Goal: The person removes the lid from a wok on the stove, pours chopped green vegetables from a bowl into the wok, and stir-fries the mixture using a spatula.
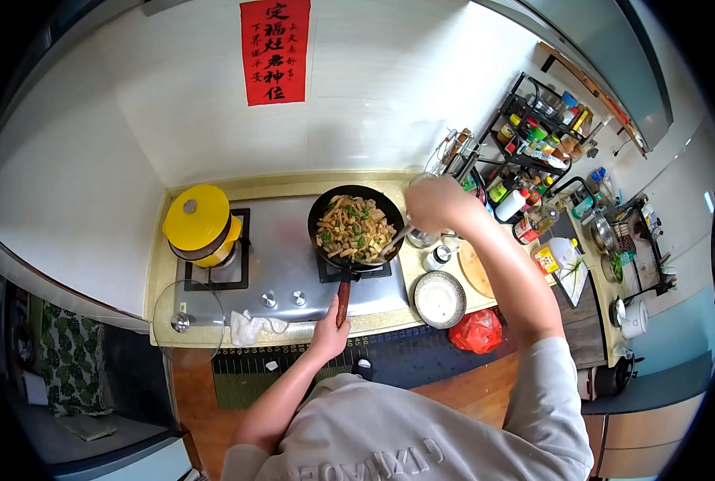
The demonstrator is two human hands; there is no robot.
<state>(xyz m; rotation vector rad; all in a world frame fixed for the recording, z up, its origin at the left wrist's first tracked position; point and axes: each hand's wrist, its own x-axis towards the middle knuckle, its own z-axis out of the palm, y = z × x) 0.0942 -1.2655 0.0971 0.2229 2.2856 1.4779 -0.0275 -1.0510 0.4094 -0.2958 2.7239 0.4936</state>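
Observation:
My left hand point(329, 333) is closed around the brown handle point(344, 301) of a black frying pan point(315, 215) on the right burner. In the pan lies a stir-fry point(353, 228) of pale brown strips with green pieces. My right hand point(437, 204), smeared by motion, is above the pan's right side, closed on a cooking spatula point(401, 237). The spatula slants down into the pan, its tip at the right edge of the food. Just below the right forearm, a small white-labelled jar point(437, 257) and a speckled plate point(440, 300) stand on the counter.
A yellow lidded pot point(198, 220) occupies the left burner. A glass lid point(189, 321) overhangs the counter's front left edge near a white cloth point(255, 328). To the right are a red plastic bag point(477, 330), a round wooden board point(475, 270), an oil jug point(558, 255) and a spice rack point(534, 132).

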